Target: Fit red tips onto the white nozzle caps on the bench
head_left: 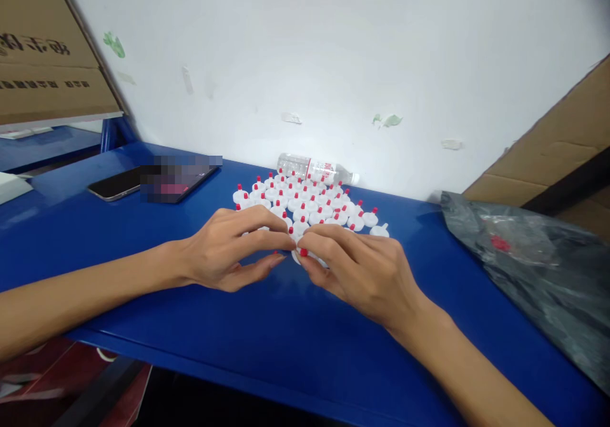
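Observation:
In front of me, my right hand [355, 265] pinches a white nozzle cap with a red tip [304, 253] between thumb and fingers; part of it is hidden. My left hand [238, 246] reaches in from the other side, its index fingertip at the held cap and its thumb apart from the fingers. Just beyond both hands stands a cluster of several similar white caps with red tips [313, 204], upright on the blue table [229, 338]. At the cluster's right edge, a white cap with a bare spout [380, 230] shows no red tip.
A plastic bottle [317, 168] lies on its side against the white wall. To the left are a phone [121, 183] and a dark, partly blurred flat object [190, 182]. A grey plastic bag [534, 255] with a clear packet of red pieces [500, 243] lies right, near cardboard [548, 141].

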Action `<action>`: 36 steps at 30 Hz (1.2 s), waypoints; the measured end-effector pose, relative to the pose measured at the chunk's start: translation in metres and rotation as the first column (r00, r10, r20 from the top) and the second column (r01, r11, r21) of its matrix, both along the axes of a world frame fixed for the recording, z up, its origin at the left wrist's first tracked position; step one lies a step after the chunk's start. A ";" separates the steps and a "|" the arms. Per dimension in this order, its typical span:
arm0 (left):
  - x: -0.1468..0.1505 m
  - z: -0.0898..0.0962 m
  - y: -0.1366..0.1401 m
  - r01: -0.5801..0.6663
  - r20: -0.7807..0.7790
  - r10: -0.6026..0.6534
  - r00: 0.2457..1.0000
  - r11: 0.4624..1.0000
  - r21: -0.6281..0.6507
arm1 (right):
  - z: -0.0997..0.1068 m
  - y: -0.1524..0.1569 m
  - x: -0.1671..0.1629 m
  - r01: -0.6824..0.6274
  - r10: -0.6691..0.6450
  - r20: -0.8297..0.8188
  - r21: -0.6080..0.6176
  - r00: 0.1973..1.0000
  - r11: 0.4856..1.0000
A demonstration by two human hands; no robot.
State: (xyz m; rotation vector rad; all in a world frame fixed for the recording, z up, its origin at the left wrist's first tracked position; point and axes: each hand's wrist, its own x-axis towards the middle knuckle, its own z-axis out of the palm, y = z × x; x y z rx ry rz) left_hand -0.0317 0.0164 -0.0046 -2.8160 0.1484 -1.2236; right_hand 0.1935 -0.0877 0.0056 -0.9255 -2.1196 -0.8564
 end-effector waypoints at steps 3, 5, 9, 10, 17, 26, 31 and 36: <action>0.001 0.001 0.000 -0.019 -0.001 0.019 1.000 1.000 0.016 | 0.000 0.000 0.000 0.023 -0.024 0.022 0.013 0.999 1.000; 0.001 0.002 0.001 -0.035 -0.005 0.035 0.999 0.999 0.030 | 0.001 0.000 0.000 0.033 -0.033 0.042 0.011 0.999 0.999; 0.001 0.003 -0.001 -0.074 -0.012 0.075 0.997 0.996 0.046 | 0.002 -0.001 0.001 0.047 -0.047 0.073 0.005 0.996 0.999; 0.001 0.003 -0.002 -0.089 -0.018 0.090 0.996 0.995 0.053 | 0.002 -0.001 0.001 0.052 -0.052 0.076 0.010 0.996 0.999; 0.003 0.003 -0.004 -0.104 -0.081 0.109 0.991 0.993 0.059 | 0.001 0.000 0.001 0.058 -0.060 0.072 0.030 0.996 0.998; 0.003 0.001 -0.004 -0.102 -0.053 0.104 0.993 0.994 0.048 | 0.003 0.001 0.005 0.073 -0.072 0.099 -0.002 0.992 0.997; 0.003 0.002 -0.004 -0.102 -0.059 0.103 0.993 0.995 0.009 | 0.003 0.001 0.004 0.064 -0.065 0.097 0.009 0.993 0.998; 0.003 0.001 -0.004 -0.113 -0.081 0.113 0.990 0.994 0.008 | 0.003 0.001 0.003 0.055 -0.055 0.103 -0.002 0.993 0.998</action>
